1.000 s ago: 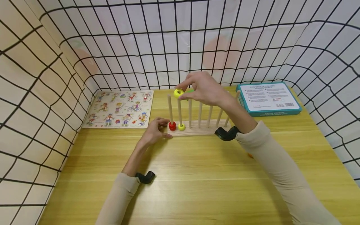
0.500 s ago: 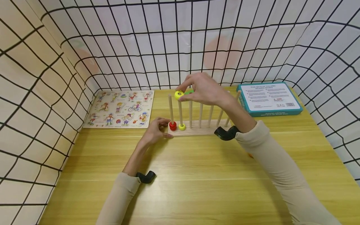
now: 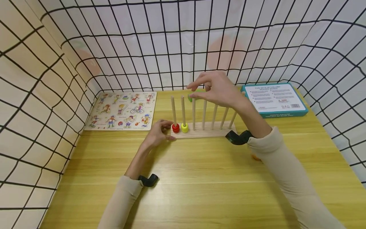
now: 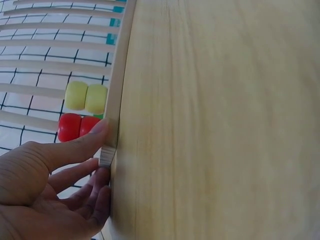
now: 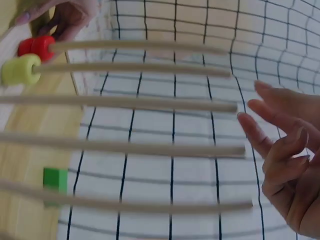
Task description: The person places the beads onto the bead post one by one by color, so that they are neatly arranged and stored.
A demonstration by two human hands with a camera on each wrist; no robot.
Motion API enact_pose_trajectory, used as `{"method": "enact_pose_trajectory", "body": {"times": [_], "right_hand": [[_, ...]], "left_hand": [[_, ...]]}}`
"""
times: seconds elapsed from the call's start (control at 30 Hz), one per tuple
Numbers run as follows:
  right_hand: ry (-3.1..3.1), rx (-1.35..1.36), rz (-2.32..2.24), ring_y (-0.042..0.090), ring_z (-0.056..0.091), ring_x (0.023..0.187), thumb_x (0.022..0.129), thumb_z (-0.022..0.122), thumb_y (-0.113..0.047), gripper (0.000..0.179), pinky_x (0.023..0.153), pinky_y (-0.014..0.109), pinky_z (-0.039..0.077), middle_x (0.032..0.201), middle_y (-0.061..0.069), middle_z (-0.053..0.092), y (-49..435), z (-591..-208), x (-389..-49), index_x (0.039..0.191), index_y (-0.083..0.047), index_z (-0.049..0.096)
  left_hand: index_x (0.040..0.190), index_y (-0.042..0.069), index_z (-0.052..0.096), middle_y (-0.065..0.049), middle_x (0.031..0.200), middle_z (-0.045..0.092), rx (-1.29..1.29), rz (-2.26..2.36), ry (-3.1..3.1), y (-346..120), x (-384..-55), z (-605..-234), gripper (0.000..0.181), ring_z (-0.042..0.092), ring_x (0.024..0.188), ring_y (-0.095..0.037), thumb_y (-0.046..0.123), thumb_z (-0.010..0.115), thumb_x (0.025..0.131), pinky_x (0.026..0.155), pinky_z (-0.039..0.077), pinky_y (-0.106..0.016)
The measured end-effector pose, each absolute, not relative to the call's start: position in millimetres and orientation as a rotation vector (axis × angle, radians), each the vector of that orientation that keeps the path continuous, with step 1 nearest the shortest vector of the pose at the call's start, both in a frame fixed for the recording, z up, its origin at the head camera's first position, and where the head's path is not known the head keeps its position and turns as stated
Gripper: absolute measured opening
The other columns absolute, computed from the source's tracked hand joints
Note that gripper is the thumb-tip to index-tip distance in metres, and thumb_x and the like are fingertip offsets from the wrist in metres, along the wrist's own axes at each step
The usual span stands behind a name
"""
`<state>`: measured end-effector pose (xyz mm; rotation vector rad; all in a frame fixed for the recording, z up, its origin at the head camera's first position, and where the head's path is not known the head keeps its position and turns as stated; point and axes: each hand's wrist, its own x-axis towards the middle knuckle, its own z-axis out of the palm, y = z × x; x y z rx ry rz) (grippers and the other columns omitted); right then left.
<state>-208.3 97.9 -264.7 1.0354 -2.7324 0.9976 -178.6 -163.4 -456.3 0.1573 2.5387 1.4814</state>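
Observation:
A wooden peg stand [image 3: 200, 133] with several upright pegs stands on the table. Two red beads [image 4: 70, 127] sit at the foot of its leftmost peg, and two yellow beads [image 4: 86, 97] are stacked on the peg beside it. My left hand [image 3: 156, 133] holds the left end of the stand's base, thumb on the near side and fingers around the end. Above the peg tops is my right hand [image 3: 215, 89], its fingers [image 5: 255, 132] apart and holding nothing.
A picture puzzle board [image 3: 120, 111] lies at the left. At the back right is a teal box [image 3: 274, 100]. A green block [image 5: 55, 186] stands behind the pegs, and an orange piece [image 3: 255, 157] shows partly beside the right sleeve. Black netting [image 3: 143, 44] surrounds the table.
My right hand has let go of a yellow bead, which dropped down the second peg onto the other yellow one. That hand then moved slightly right. My left hand stays in place.

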Motion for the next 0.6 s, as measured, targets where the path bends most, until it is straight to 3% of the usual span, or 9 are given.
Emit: {"method": "enact_pose_trajectory", "body": {"times": [0.4,0.6], "right_hand": [[-2.722,0.811,1.031,0.016,0.040,0.060,0.096,0.075,-0.022,0.020,0.055,0.028,0.033,0.099,-0.010,0.065,205.3,-284.3,-177.8,0.116,-0.022,0.079],[-2.725,0.725,1.096,0.013,0.040,0.058,0.095,0.075,-0.010,0.030,0.053,0.029,0.033,0.097,-0.015,0.062,251.7,-308.3,-162.0,0.123,-0.021,0.076]], "left_hand": [[0.139,-0.004,0.061,-0.022,0.134,0.056,0.159,1.476,2.540,-163.7,-178.1,-455.2,0.071,0.055,0.118,-0.035,-0.004,0.089,0.074,0.104,0.049,-0.045],[0.139,-0.004,0.060,-0.022,0.134,0.056,0.162,1.467,2.545,-163.2,-179.2,-455.4,0.071,0.055,0.118,-0.034,-0.003,0.089,0.074,0.104,0.049,-0.044]]}}
